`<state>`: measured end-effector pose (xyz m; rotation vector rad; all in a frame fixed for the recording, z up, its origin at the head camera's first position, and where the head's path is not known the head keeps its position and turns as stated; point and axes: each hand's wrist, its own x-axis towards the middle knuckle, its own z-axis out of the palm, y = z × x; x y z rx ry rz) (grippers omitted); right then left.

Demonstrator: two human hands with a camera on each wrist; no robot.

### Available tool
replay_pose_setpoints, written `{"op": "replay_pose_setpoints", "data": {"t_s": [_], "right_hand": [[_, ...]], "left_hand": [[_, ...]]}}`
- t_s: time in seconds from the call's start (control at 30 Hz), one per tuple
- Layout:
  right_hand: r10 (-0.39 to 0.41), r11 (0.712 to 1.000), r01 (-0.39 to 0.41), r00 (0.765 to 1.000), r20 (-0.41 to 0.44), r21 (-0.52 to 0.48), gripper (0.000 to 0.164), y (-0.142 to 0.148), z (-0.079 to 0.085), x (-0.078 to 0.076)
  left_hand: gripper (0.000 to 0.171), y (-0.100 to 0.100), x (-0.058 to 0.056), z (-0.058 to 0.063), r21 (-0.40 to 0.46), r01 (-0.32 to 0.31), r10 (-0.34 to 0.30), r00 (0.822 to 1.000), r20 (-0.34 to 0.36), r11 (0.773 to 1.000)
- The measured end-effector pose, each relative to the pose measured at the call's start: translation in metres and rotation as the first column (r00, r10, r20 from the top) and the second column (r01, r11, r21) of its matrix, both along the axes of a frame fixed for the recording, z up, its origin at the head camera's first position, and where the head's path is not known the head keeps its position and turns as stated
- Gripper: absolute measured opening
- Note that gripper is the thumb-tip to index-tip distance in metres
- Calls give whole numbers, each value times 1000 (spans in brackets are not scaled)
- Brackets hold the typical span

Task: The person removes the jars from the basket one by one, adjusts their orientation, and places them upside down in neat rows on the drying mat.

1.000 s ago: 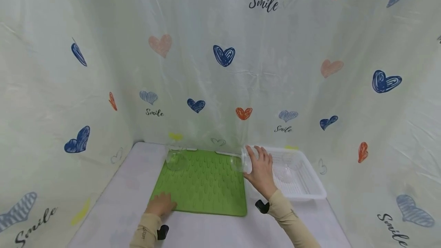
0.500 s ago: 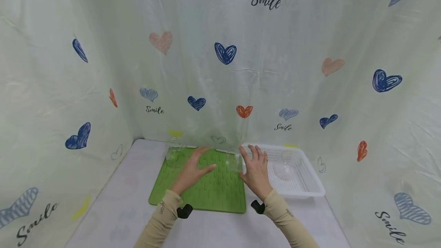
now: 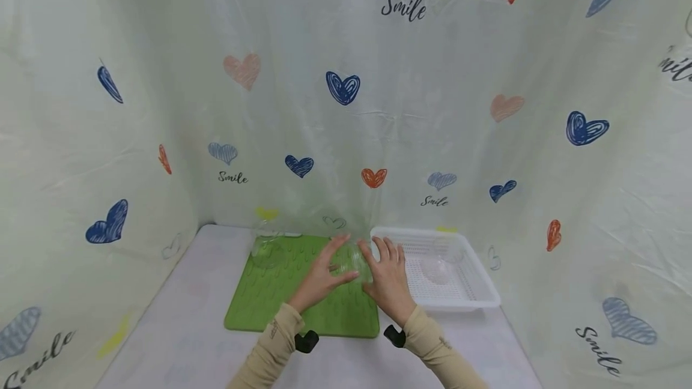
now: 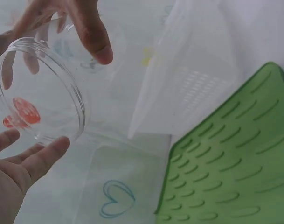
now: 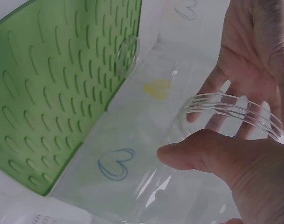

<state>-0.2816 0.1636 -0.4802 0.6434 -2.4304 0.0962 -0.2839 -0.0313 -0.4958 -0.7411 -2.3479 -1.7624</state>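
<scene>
Between my two hands is a clear glass jar, lying on its side above the right part of the green mat. Its threaded mouth faces left. My right hand grips the body of the jar, its thumb over the near side. My left hand curves round the mouth end, with its fingertips right at the rim. A second clear jar stands at the back left of the green mat.
A white perforated basket stands right of the mat, with another clear glass piece in it. A white cloth covers the table, and a heart-printed curtain encloses it at the back and sides.
My right hand has carried the jar leftward from the basket's edge to over the mat. My left hand has risen from the mat's front left corner and met the jar's mouth.
</scene>
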Motion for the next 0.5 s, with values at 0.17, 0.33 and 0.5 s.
{"op": "replay_pose_setpoints", "data": {"t_s": [0.17,0.33,0.5], "right_hand": [[-1,1000,1,1000,-10,15,112,-1,-2,3],[12,1000,-12,1000,-9,7,113,-1,-3,5],[55,999,-54,999,4,-5,116,-1,-3,5]], "left_hand": [[80,-3,2,-1,-43,3,-3,1000,0,999],[77,-4,2,-3,-35,11,-12,1000,-6,999],[76,-6,0,-6,14,-6,6,999,-35,1000]]}}
